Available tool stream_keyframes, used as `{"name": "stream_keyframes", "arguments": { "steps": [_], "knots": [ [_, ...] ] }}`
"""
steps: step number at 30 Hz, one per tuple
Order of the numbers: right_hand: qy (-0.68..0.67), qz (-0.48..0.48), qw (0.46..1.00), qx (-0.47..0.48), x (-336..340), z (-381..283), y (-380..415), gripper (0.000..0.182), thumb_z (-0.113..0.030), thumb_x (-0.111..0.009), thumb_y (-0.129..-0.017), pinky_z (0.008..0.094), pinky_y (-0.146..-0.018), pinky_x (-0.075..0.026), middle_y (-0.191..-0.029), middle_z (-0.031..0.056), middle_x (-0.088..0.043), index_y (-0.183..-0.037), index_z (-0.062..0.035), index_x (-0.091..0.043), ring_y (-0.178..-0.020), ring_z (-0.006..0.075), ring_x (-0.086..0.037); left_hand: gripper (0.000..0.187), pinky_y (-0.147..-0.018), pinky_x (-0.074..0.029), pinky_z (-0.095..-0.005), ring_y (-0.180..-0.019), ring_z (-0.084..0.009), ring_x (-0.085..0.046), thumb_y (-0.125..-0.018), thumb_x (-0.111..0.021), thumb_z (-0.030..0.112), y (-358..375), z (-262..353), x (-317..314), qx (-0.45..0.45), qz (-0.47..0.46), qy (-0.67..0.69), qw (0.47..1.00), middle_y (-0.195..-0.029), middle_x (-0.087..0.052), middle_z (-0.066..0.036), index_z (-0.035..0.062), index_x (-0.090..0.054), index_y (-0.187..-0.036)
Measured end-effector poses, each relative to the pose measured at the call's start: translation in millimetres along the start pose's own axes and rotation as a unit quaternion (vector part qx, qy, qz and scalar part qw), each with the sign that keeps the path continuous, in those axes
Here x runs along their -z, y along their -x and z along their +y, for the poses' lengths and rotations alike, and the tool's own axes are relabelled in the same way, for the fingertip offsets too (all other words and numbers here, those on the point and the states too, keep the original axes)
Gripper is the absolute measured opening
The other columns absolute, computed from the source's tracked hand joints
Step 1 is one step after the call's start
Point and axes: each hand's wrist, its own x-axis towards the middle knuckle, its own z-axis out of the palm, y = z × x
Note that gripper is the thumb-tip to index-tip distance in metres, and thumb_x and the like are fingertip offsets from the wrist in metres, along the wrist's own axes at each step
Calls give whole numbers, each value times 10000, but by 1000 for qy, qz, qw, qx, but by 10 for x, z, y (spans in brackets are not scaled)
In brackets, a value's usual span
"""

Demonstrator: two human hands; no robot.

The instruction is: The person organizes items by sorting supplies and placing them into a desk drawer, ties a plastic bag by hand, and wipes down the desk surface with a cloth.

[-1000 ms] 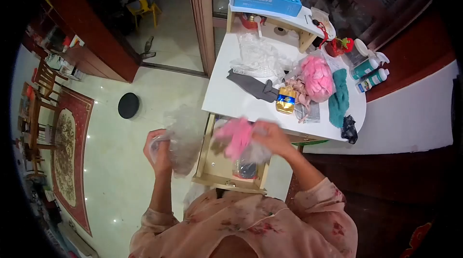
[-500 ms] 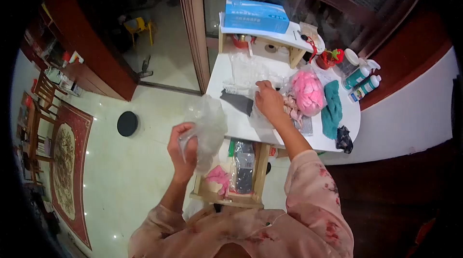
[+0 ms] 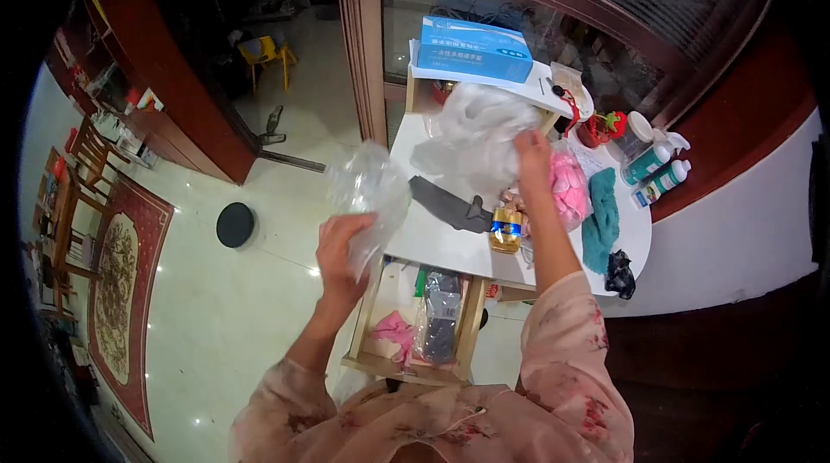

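Note:
My left hand [image 3: 343,257] is closed on a crumpled clear plastic bag [image 3: 370,195], held left of the white table [image 3: 399,236]. Over the tabletop, my right hand [image 3: 533,159] pinches the right side of a whitish translucent plastic bag [image 3: 484,139]. Below that bag lie a dark grey cloth item [image 3: 445,204] and a small bottle of golden liquid [image 3: 506,230] with a blue label. A bag of pink items [image 3: 569,191] sits partly behind my right wrist.
An open drawer [image 3: 474,316] holds packaged grey fabric and a pink cloth. On the shelf stands a blue box [image 3: 475,50]. Green cloth [image 3: 598,221], a black bag [image 3: 619,274] and bottles [image 3: 660,183] line the table's right side. A round black object [image 3: 235,224] is on the floor.
My right hand has moved up and right, lifting and spreading the whitish bag. The golden bottle and more of the grey item now show. My left hand has shifted slightly right with its bag.

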Motion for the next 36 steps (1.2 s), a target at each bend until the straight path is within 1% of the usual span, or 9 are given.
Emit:
{"name": "stream_keyframes", "arguments": {
  "steps": [4, 11, 13, 16, 21, 27, 30, 33, 36],
  "knots": [
    [-384, -1, 918, -99, 315, -739, 253, 299, -202, -528, -900, 385, -850, -513, -1050, 103, -667, -1128, -36, -625, -960, 252, -642, 444, -941, -398, -419, -1071, -317, -575, -683, -654, -11, -449, -183, -442, -149, -83, -18, 985, -1130, -635, -135, 43, -604, -1121],
    [-413, -60, 899, -137, 1130, -633, 996, 336, -208, -496, -928, 351, -897, -496, -1111, 129, -637, -1163, 15, -587, -999, 252, -620, 863, -1139, -220, -468, -1371, -355, -313, -684, -717, 110, -486, -226, -862, -104, -379, -134, 910, -1442, -377, -192, 107, -303, -1441],
    [-276, -48, 955, -95, 1106, -485, 1256, 307, -176, -513, -928, 344, -891, -495, -1133, 134, -624, -1150, 18, -596, -1016, 244, -609, 939, -1141, -222, -443, -1385, -350, -298, -695, -755, 174, -560, 7, -788, -36, -345, 11, 938, -1472, -347, -177, 141, -240, -1480],
    [-221, -81, 961, -145, 869, -419, 1615, 328, -79, -583, -890, 325, -892, -487, -1175, 133, -601, -1199, 28, -566, -1052, 226, -589, 878, -1131, -228, -381, -1387, -300, -295, -741, -728, 167, -556, 559, -626, 239, -404, 394, 790, -1479, -341, -144, 112, -244, -1471],
    [-143, -163, 939, -268, 671, -328, 2000, 352, -6, -613, -830, 303, -848, -496, -1128, 121, -636, -1182, 8, -601, -992, 198, -620, 371, -831, -468, -319, -893, -178, -626, -750, -747, 183, -119, 473, -414, 254, -388, 283, 839, -967, -682, -91, 4, -632, -1054],
    [129, -358, 901, -210, 814, 215, 2256, 172, 1, -574, -828, 299, -826, -477, -984, 56, -661, -985, -14, -642, -915, 150, -601, 494, -888, -480, -358, -1028, -301, -612, -805, -696, 132, 975, -354, -393, 275, -450, -3, 850, -1174, -624, -155, 21, -532, -1258],
    [198, -427, 857, -210, 668, 423, 2559, 98, -34, -564, -826, 283, -779, -473, -846, 51, -653, -858, -17, -655, -834, 138, -595, 662, -1006, -406, -444, -1224, -412, -469, -805, -708, 202, 1384, -324, -454, 196, -382, -191, 883, -1406, -434, -197, 78, -413, -1384],
    [260, -453, 822, -227, 471, 519, 2764, 122, -92, -566, -842, 281, -746, -471, -753, 66, -633, -799, -21, -655, -773, 142, -594, 694, -1045, -338, -505, -1322, -406, -351, -729, -742, 252, 1518, -294, -563, -67, -433, -277, 855, -1471, -327, -176, 108, -452, -1343],
    [311, -490, 785, -217, 253, 418, 2824, 165, -155, -580, -857, 290, -700, -470, -706, 83, -613, -775, -25, -641, -710, 152, -584, 848, -1114, -187, -564, -1418, -383, -190, -753, -734, 337, 1369, -226, -652, -82, -567, -183, 799, -1522, -232, -201, 117, -307, -1452]
  ]
}}
